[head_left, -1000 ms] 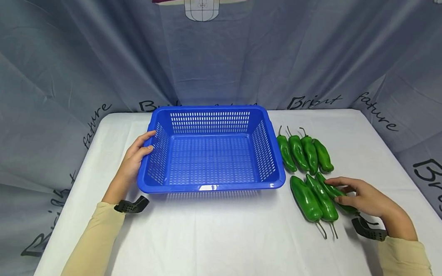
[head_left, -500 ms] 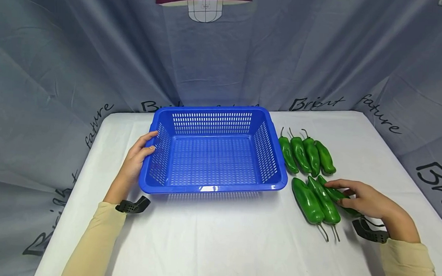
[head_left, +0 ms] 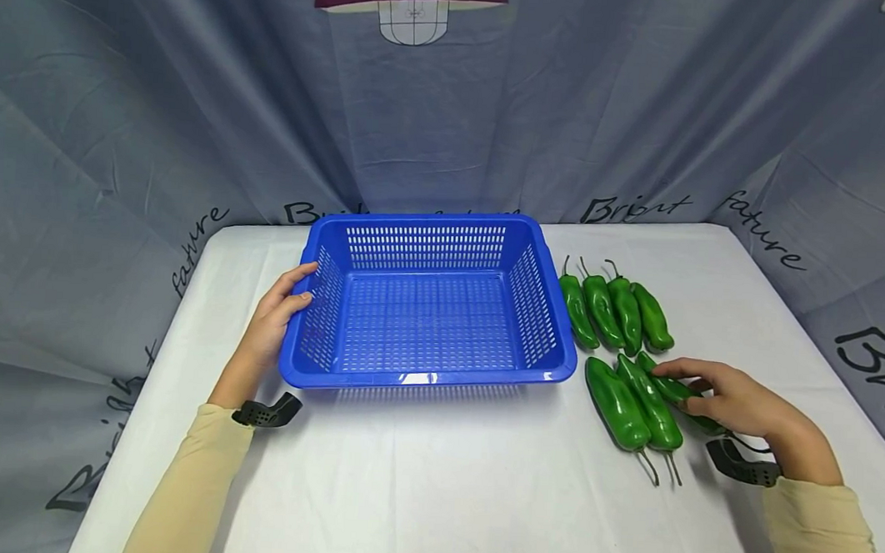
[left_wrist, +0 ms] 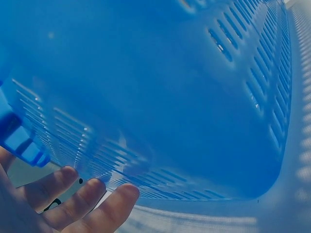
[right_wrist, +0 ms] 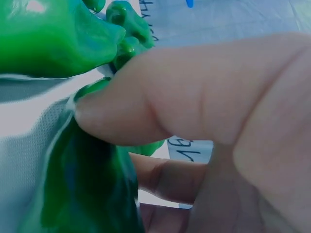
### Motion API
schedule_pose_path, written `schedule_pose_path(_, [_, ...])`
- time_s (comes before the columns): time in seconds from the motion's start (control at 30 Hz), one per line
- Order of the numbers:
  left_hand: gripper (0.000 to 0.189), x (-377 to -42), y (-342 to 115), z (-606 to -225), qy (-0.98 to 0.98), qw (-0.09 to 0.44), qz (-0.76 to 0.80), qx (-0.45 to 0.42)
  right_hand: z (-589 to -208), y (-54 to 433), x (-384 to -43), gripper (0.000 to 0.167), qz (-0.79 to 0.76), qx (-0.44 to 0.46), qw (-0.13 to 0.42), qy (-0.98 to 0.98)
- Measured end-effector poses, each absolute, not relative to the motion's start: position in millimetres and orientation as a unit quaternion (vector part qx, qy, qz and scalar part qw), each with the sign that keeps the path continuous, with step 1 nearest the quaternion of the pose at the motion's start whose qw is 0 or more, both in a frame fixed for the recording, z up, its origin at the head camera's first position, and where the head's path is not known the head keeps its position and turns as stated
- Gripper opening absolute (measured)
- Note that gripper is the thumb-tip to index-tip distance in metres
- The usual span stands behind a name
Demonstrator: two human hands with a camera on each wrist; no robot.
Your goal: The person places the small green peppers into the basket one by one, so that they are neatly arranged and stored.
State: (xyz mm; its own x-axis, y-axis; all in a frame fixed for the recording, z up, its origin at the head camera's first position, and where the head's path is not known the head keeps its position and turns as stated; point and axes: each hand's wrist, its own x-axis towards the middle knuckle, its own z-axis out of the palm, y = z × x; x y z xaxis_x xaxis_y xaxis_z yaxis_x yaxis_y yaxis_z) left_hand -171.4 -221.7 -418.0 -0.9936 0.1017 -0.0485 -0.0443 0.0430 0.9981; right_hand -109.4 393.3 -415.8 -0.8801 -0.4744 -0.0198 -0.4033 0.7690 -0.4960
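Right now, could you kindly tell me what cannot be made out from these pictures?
- Head view: part of the pinched long green pepper, behind the right hand.
- Head view: some curtain lettering, behind the blue mesh basket.
- Right wrist view: that pepper's near end, cut off by the bottom edge.

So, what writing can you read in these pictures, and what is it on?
"Bright": grey curtain, back right.
"fature": curtain, right side; again at the left.
"Br…": curtain, cut off at the right edge.
Lower left: curtain, broken by folds, probably "Bright".
Behind the blue basket: curtain lettering, partly hidden, not fully readable.
Wrist views: dark letter fragments, unreadable.
I can read none on the basket or green peppers.
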Motion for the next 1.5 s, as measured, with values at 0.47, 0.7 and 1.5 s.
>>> schedule_pose_path(0.47, [0.05,-172,-223,-419,0.724,0.051,0.688,0.018,-406,400,-111,0.044,-0.347,-0.204,0.059,0.913])
schedule_pose_path(0.7, [0.05,-170,-223,-420,0.726,0.052,0.686,0.019,-400,397,-121,0.044,-0.398,-0.177,0.053,0.899])
schedule_pose_path(1.5, [0.051,-173,-223,-420,0.716,0.048,0.696,0.023,-356,351,-174,0.049,-0.624,-0.127,0.169,0.752])
